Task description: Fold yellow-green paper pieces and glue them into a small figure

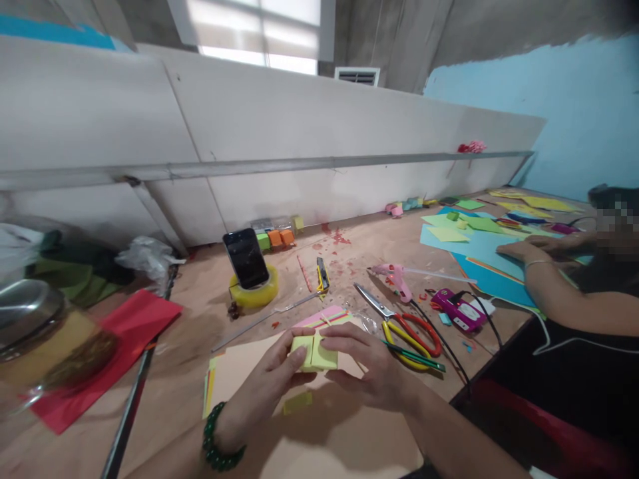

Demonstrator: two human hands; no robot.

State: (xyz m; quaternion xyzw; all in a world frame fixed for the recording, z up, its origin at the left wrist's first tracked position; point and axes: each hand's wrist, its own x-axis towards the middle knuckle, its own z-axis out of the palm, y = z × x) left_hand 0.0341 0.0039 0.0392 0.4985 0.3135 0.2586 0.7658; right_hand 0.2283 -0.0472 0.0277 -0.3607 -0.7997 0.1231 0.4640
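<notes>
My left hand [280,364], with a green bead bracelet on its wrist, grips a small pale yellow folded paper piece [325,358] between thumb and fingers. My right hand [372,366] closes on the same piece from the other side. A seam runs down the paper between a narrower left part and a wider right part. Below the hands lies a stack of peach paper [349,432], with a small yellow paper strip [298,402] on it. Scissors [404,332] with red and yellow handles and a green pen-like tool [419,358] lie just right of my right hand.
A phone [246,258] leans on a yellow tape roll [254,293]. Farther back lie a utility knife [323,274], a pink glue gun [397,279] and orange paper cubes [281,238]. A glass jar [44,339] stands left on red paper [154,318]. Another person's arm [559,293] rests at right.
</notes>
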